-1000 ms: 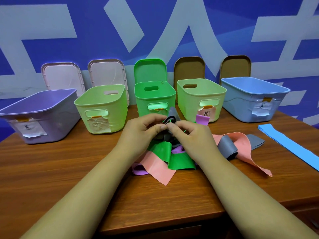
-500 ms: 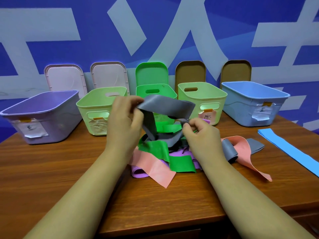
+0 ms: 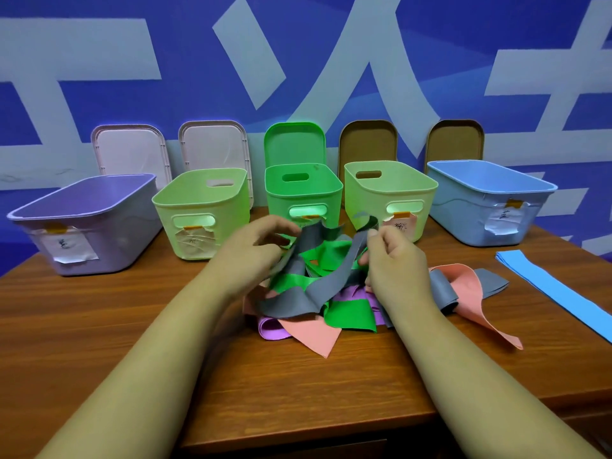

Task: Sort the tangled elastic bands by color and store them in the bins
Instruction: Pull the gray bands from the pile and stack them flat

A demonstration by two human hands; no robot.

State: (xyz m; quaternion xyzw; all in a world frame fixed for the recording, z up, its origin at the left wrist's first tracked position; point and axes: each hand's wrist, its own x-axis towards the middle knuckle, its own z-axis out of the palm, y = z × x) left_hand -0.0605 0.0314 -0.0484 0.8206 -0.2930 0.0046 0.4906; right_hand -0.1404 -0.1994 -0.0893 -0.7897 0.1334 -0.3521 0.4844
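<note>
Left hand [image 3: 255,251] and right hand [image 3: 395,263] both pinch a grey band [image 3: 298,301], just above the tangle [image 3: 347,314]; one blue band [image 3: 546,293] lies well right of the grip; bins [image 3: 303,191] show nothing inside, so sorting looks barely begun

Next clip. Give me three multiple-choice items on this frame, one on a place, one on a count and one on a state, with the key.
1. Where does the blue band lie?
A. inside a bin
B. flat on the table, right of the tangled pile and apart from it
C. across a lid

2. How many bins stand in the row from the purple bin to the blue bin?
A. three
B. five
C. seven

3. What do the left hand and right hand hold?
A. a grey band, partly held up above the pile
B. a lid
C. nothing

Key: 1 B, it lies alone near the table's right edge. 2 B, five open bins count across. 3 A, the fingers of both hands pinch the grey strip.
</note>
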